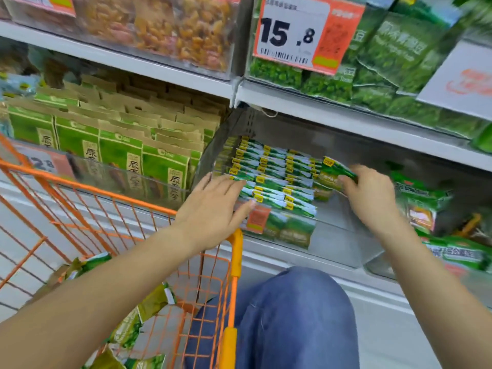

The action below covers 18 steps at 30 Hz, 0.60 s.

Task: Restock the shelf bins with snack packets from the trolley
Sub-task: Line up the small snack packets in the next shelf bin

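Shop aisle, white shelf point(170, 73) tiers with clear bins. Frame centre: clear shelf bin point(343, 222) holds rows of green snack packets point(277, 179), yellow corner tags, white tops, standing on edge; exact count unclear. Right hand point(370, 195) grip closed around one green packet point(335, 171) at right end of rows. Left hand point(215, 209) grip open, straight fingers resting on front packets. Lower left: orange trolley point(133, 195), a few green packets point(149, 304) inside. Upper right: price tag point(295, 33) "15.8". Bottom centre: one denim knee point(287, 315).
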{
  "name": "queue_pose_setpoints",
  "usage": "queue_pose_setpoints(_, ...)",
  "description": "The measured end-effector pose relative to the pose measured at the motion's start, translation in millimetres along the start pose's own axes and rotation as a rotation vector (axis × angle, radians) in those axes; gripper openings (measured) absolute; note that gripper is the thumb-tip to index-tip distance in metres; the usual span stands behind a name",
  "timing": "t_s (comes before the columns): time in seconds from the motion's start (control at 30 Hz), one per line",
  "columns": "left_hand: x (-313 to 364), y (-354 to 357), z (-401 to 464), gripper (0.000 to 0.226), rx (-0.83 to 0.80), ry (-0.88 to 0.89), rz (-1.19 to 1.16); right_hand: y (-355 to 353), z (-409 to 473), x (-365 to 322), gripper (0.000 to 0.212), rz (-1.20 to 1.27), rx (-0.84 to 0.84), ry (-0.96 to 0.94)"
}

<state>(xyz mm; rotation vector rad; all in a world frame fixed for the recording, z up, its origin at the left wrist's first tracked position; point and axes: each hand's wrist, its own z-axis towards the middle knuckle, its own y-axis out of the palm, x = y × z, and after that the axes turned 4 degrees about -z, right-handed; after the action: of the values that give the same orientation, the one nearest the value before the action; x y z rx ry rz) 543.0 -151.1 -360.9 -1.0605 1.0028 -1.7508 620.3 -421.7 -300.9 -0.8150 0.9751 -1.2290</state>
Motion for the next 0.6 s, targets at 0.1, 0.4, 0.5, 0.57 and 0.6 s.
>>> queue_pose_setpoints(0.1,1.6,-1.3,-0.4,0.068,-0.007,0.005,-0.003,26.1,33.4,12.8,0.027,-0.085,-0.315,0.159)
queue_pose_setpoints(0.4,-3.1,1.8,1.0,0.056,0.000,0.024,0.013,72.0,57.5,19.2,0.038,-0.144,-0.440,0.176)
queue_pose_setpoints(0.5,-3.9,3.2,1.2,0.057,0.009,0.039,0.026,71.5,52.0,22.5,0.060,-0.117,-0.435,0.224)
queue_pose_setpoints(0.57,-3.7,-0.2,1.2,0.063,-0.037,0.036,-0.007,61.3,45.8,18.4,0.075,-0.133,-0.392,0.227)
queue_pose_setpoints(0.6,-5.0,-4.6,0.5,0.066,-0.068,0.047,-0.035,53.6,42.9,13.8,0.073,-0.149,-0.341,0.194)
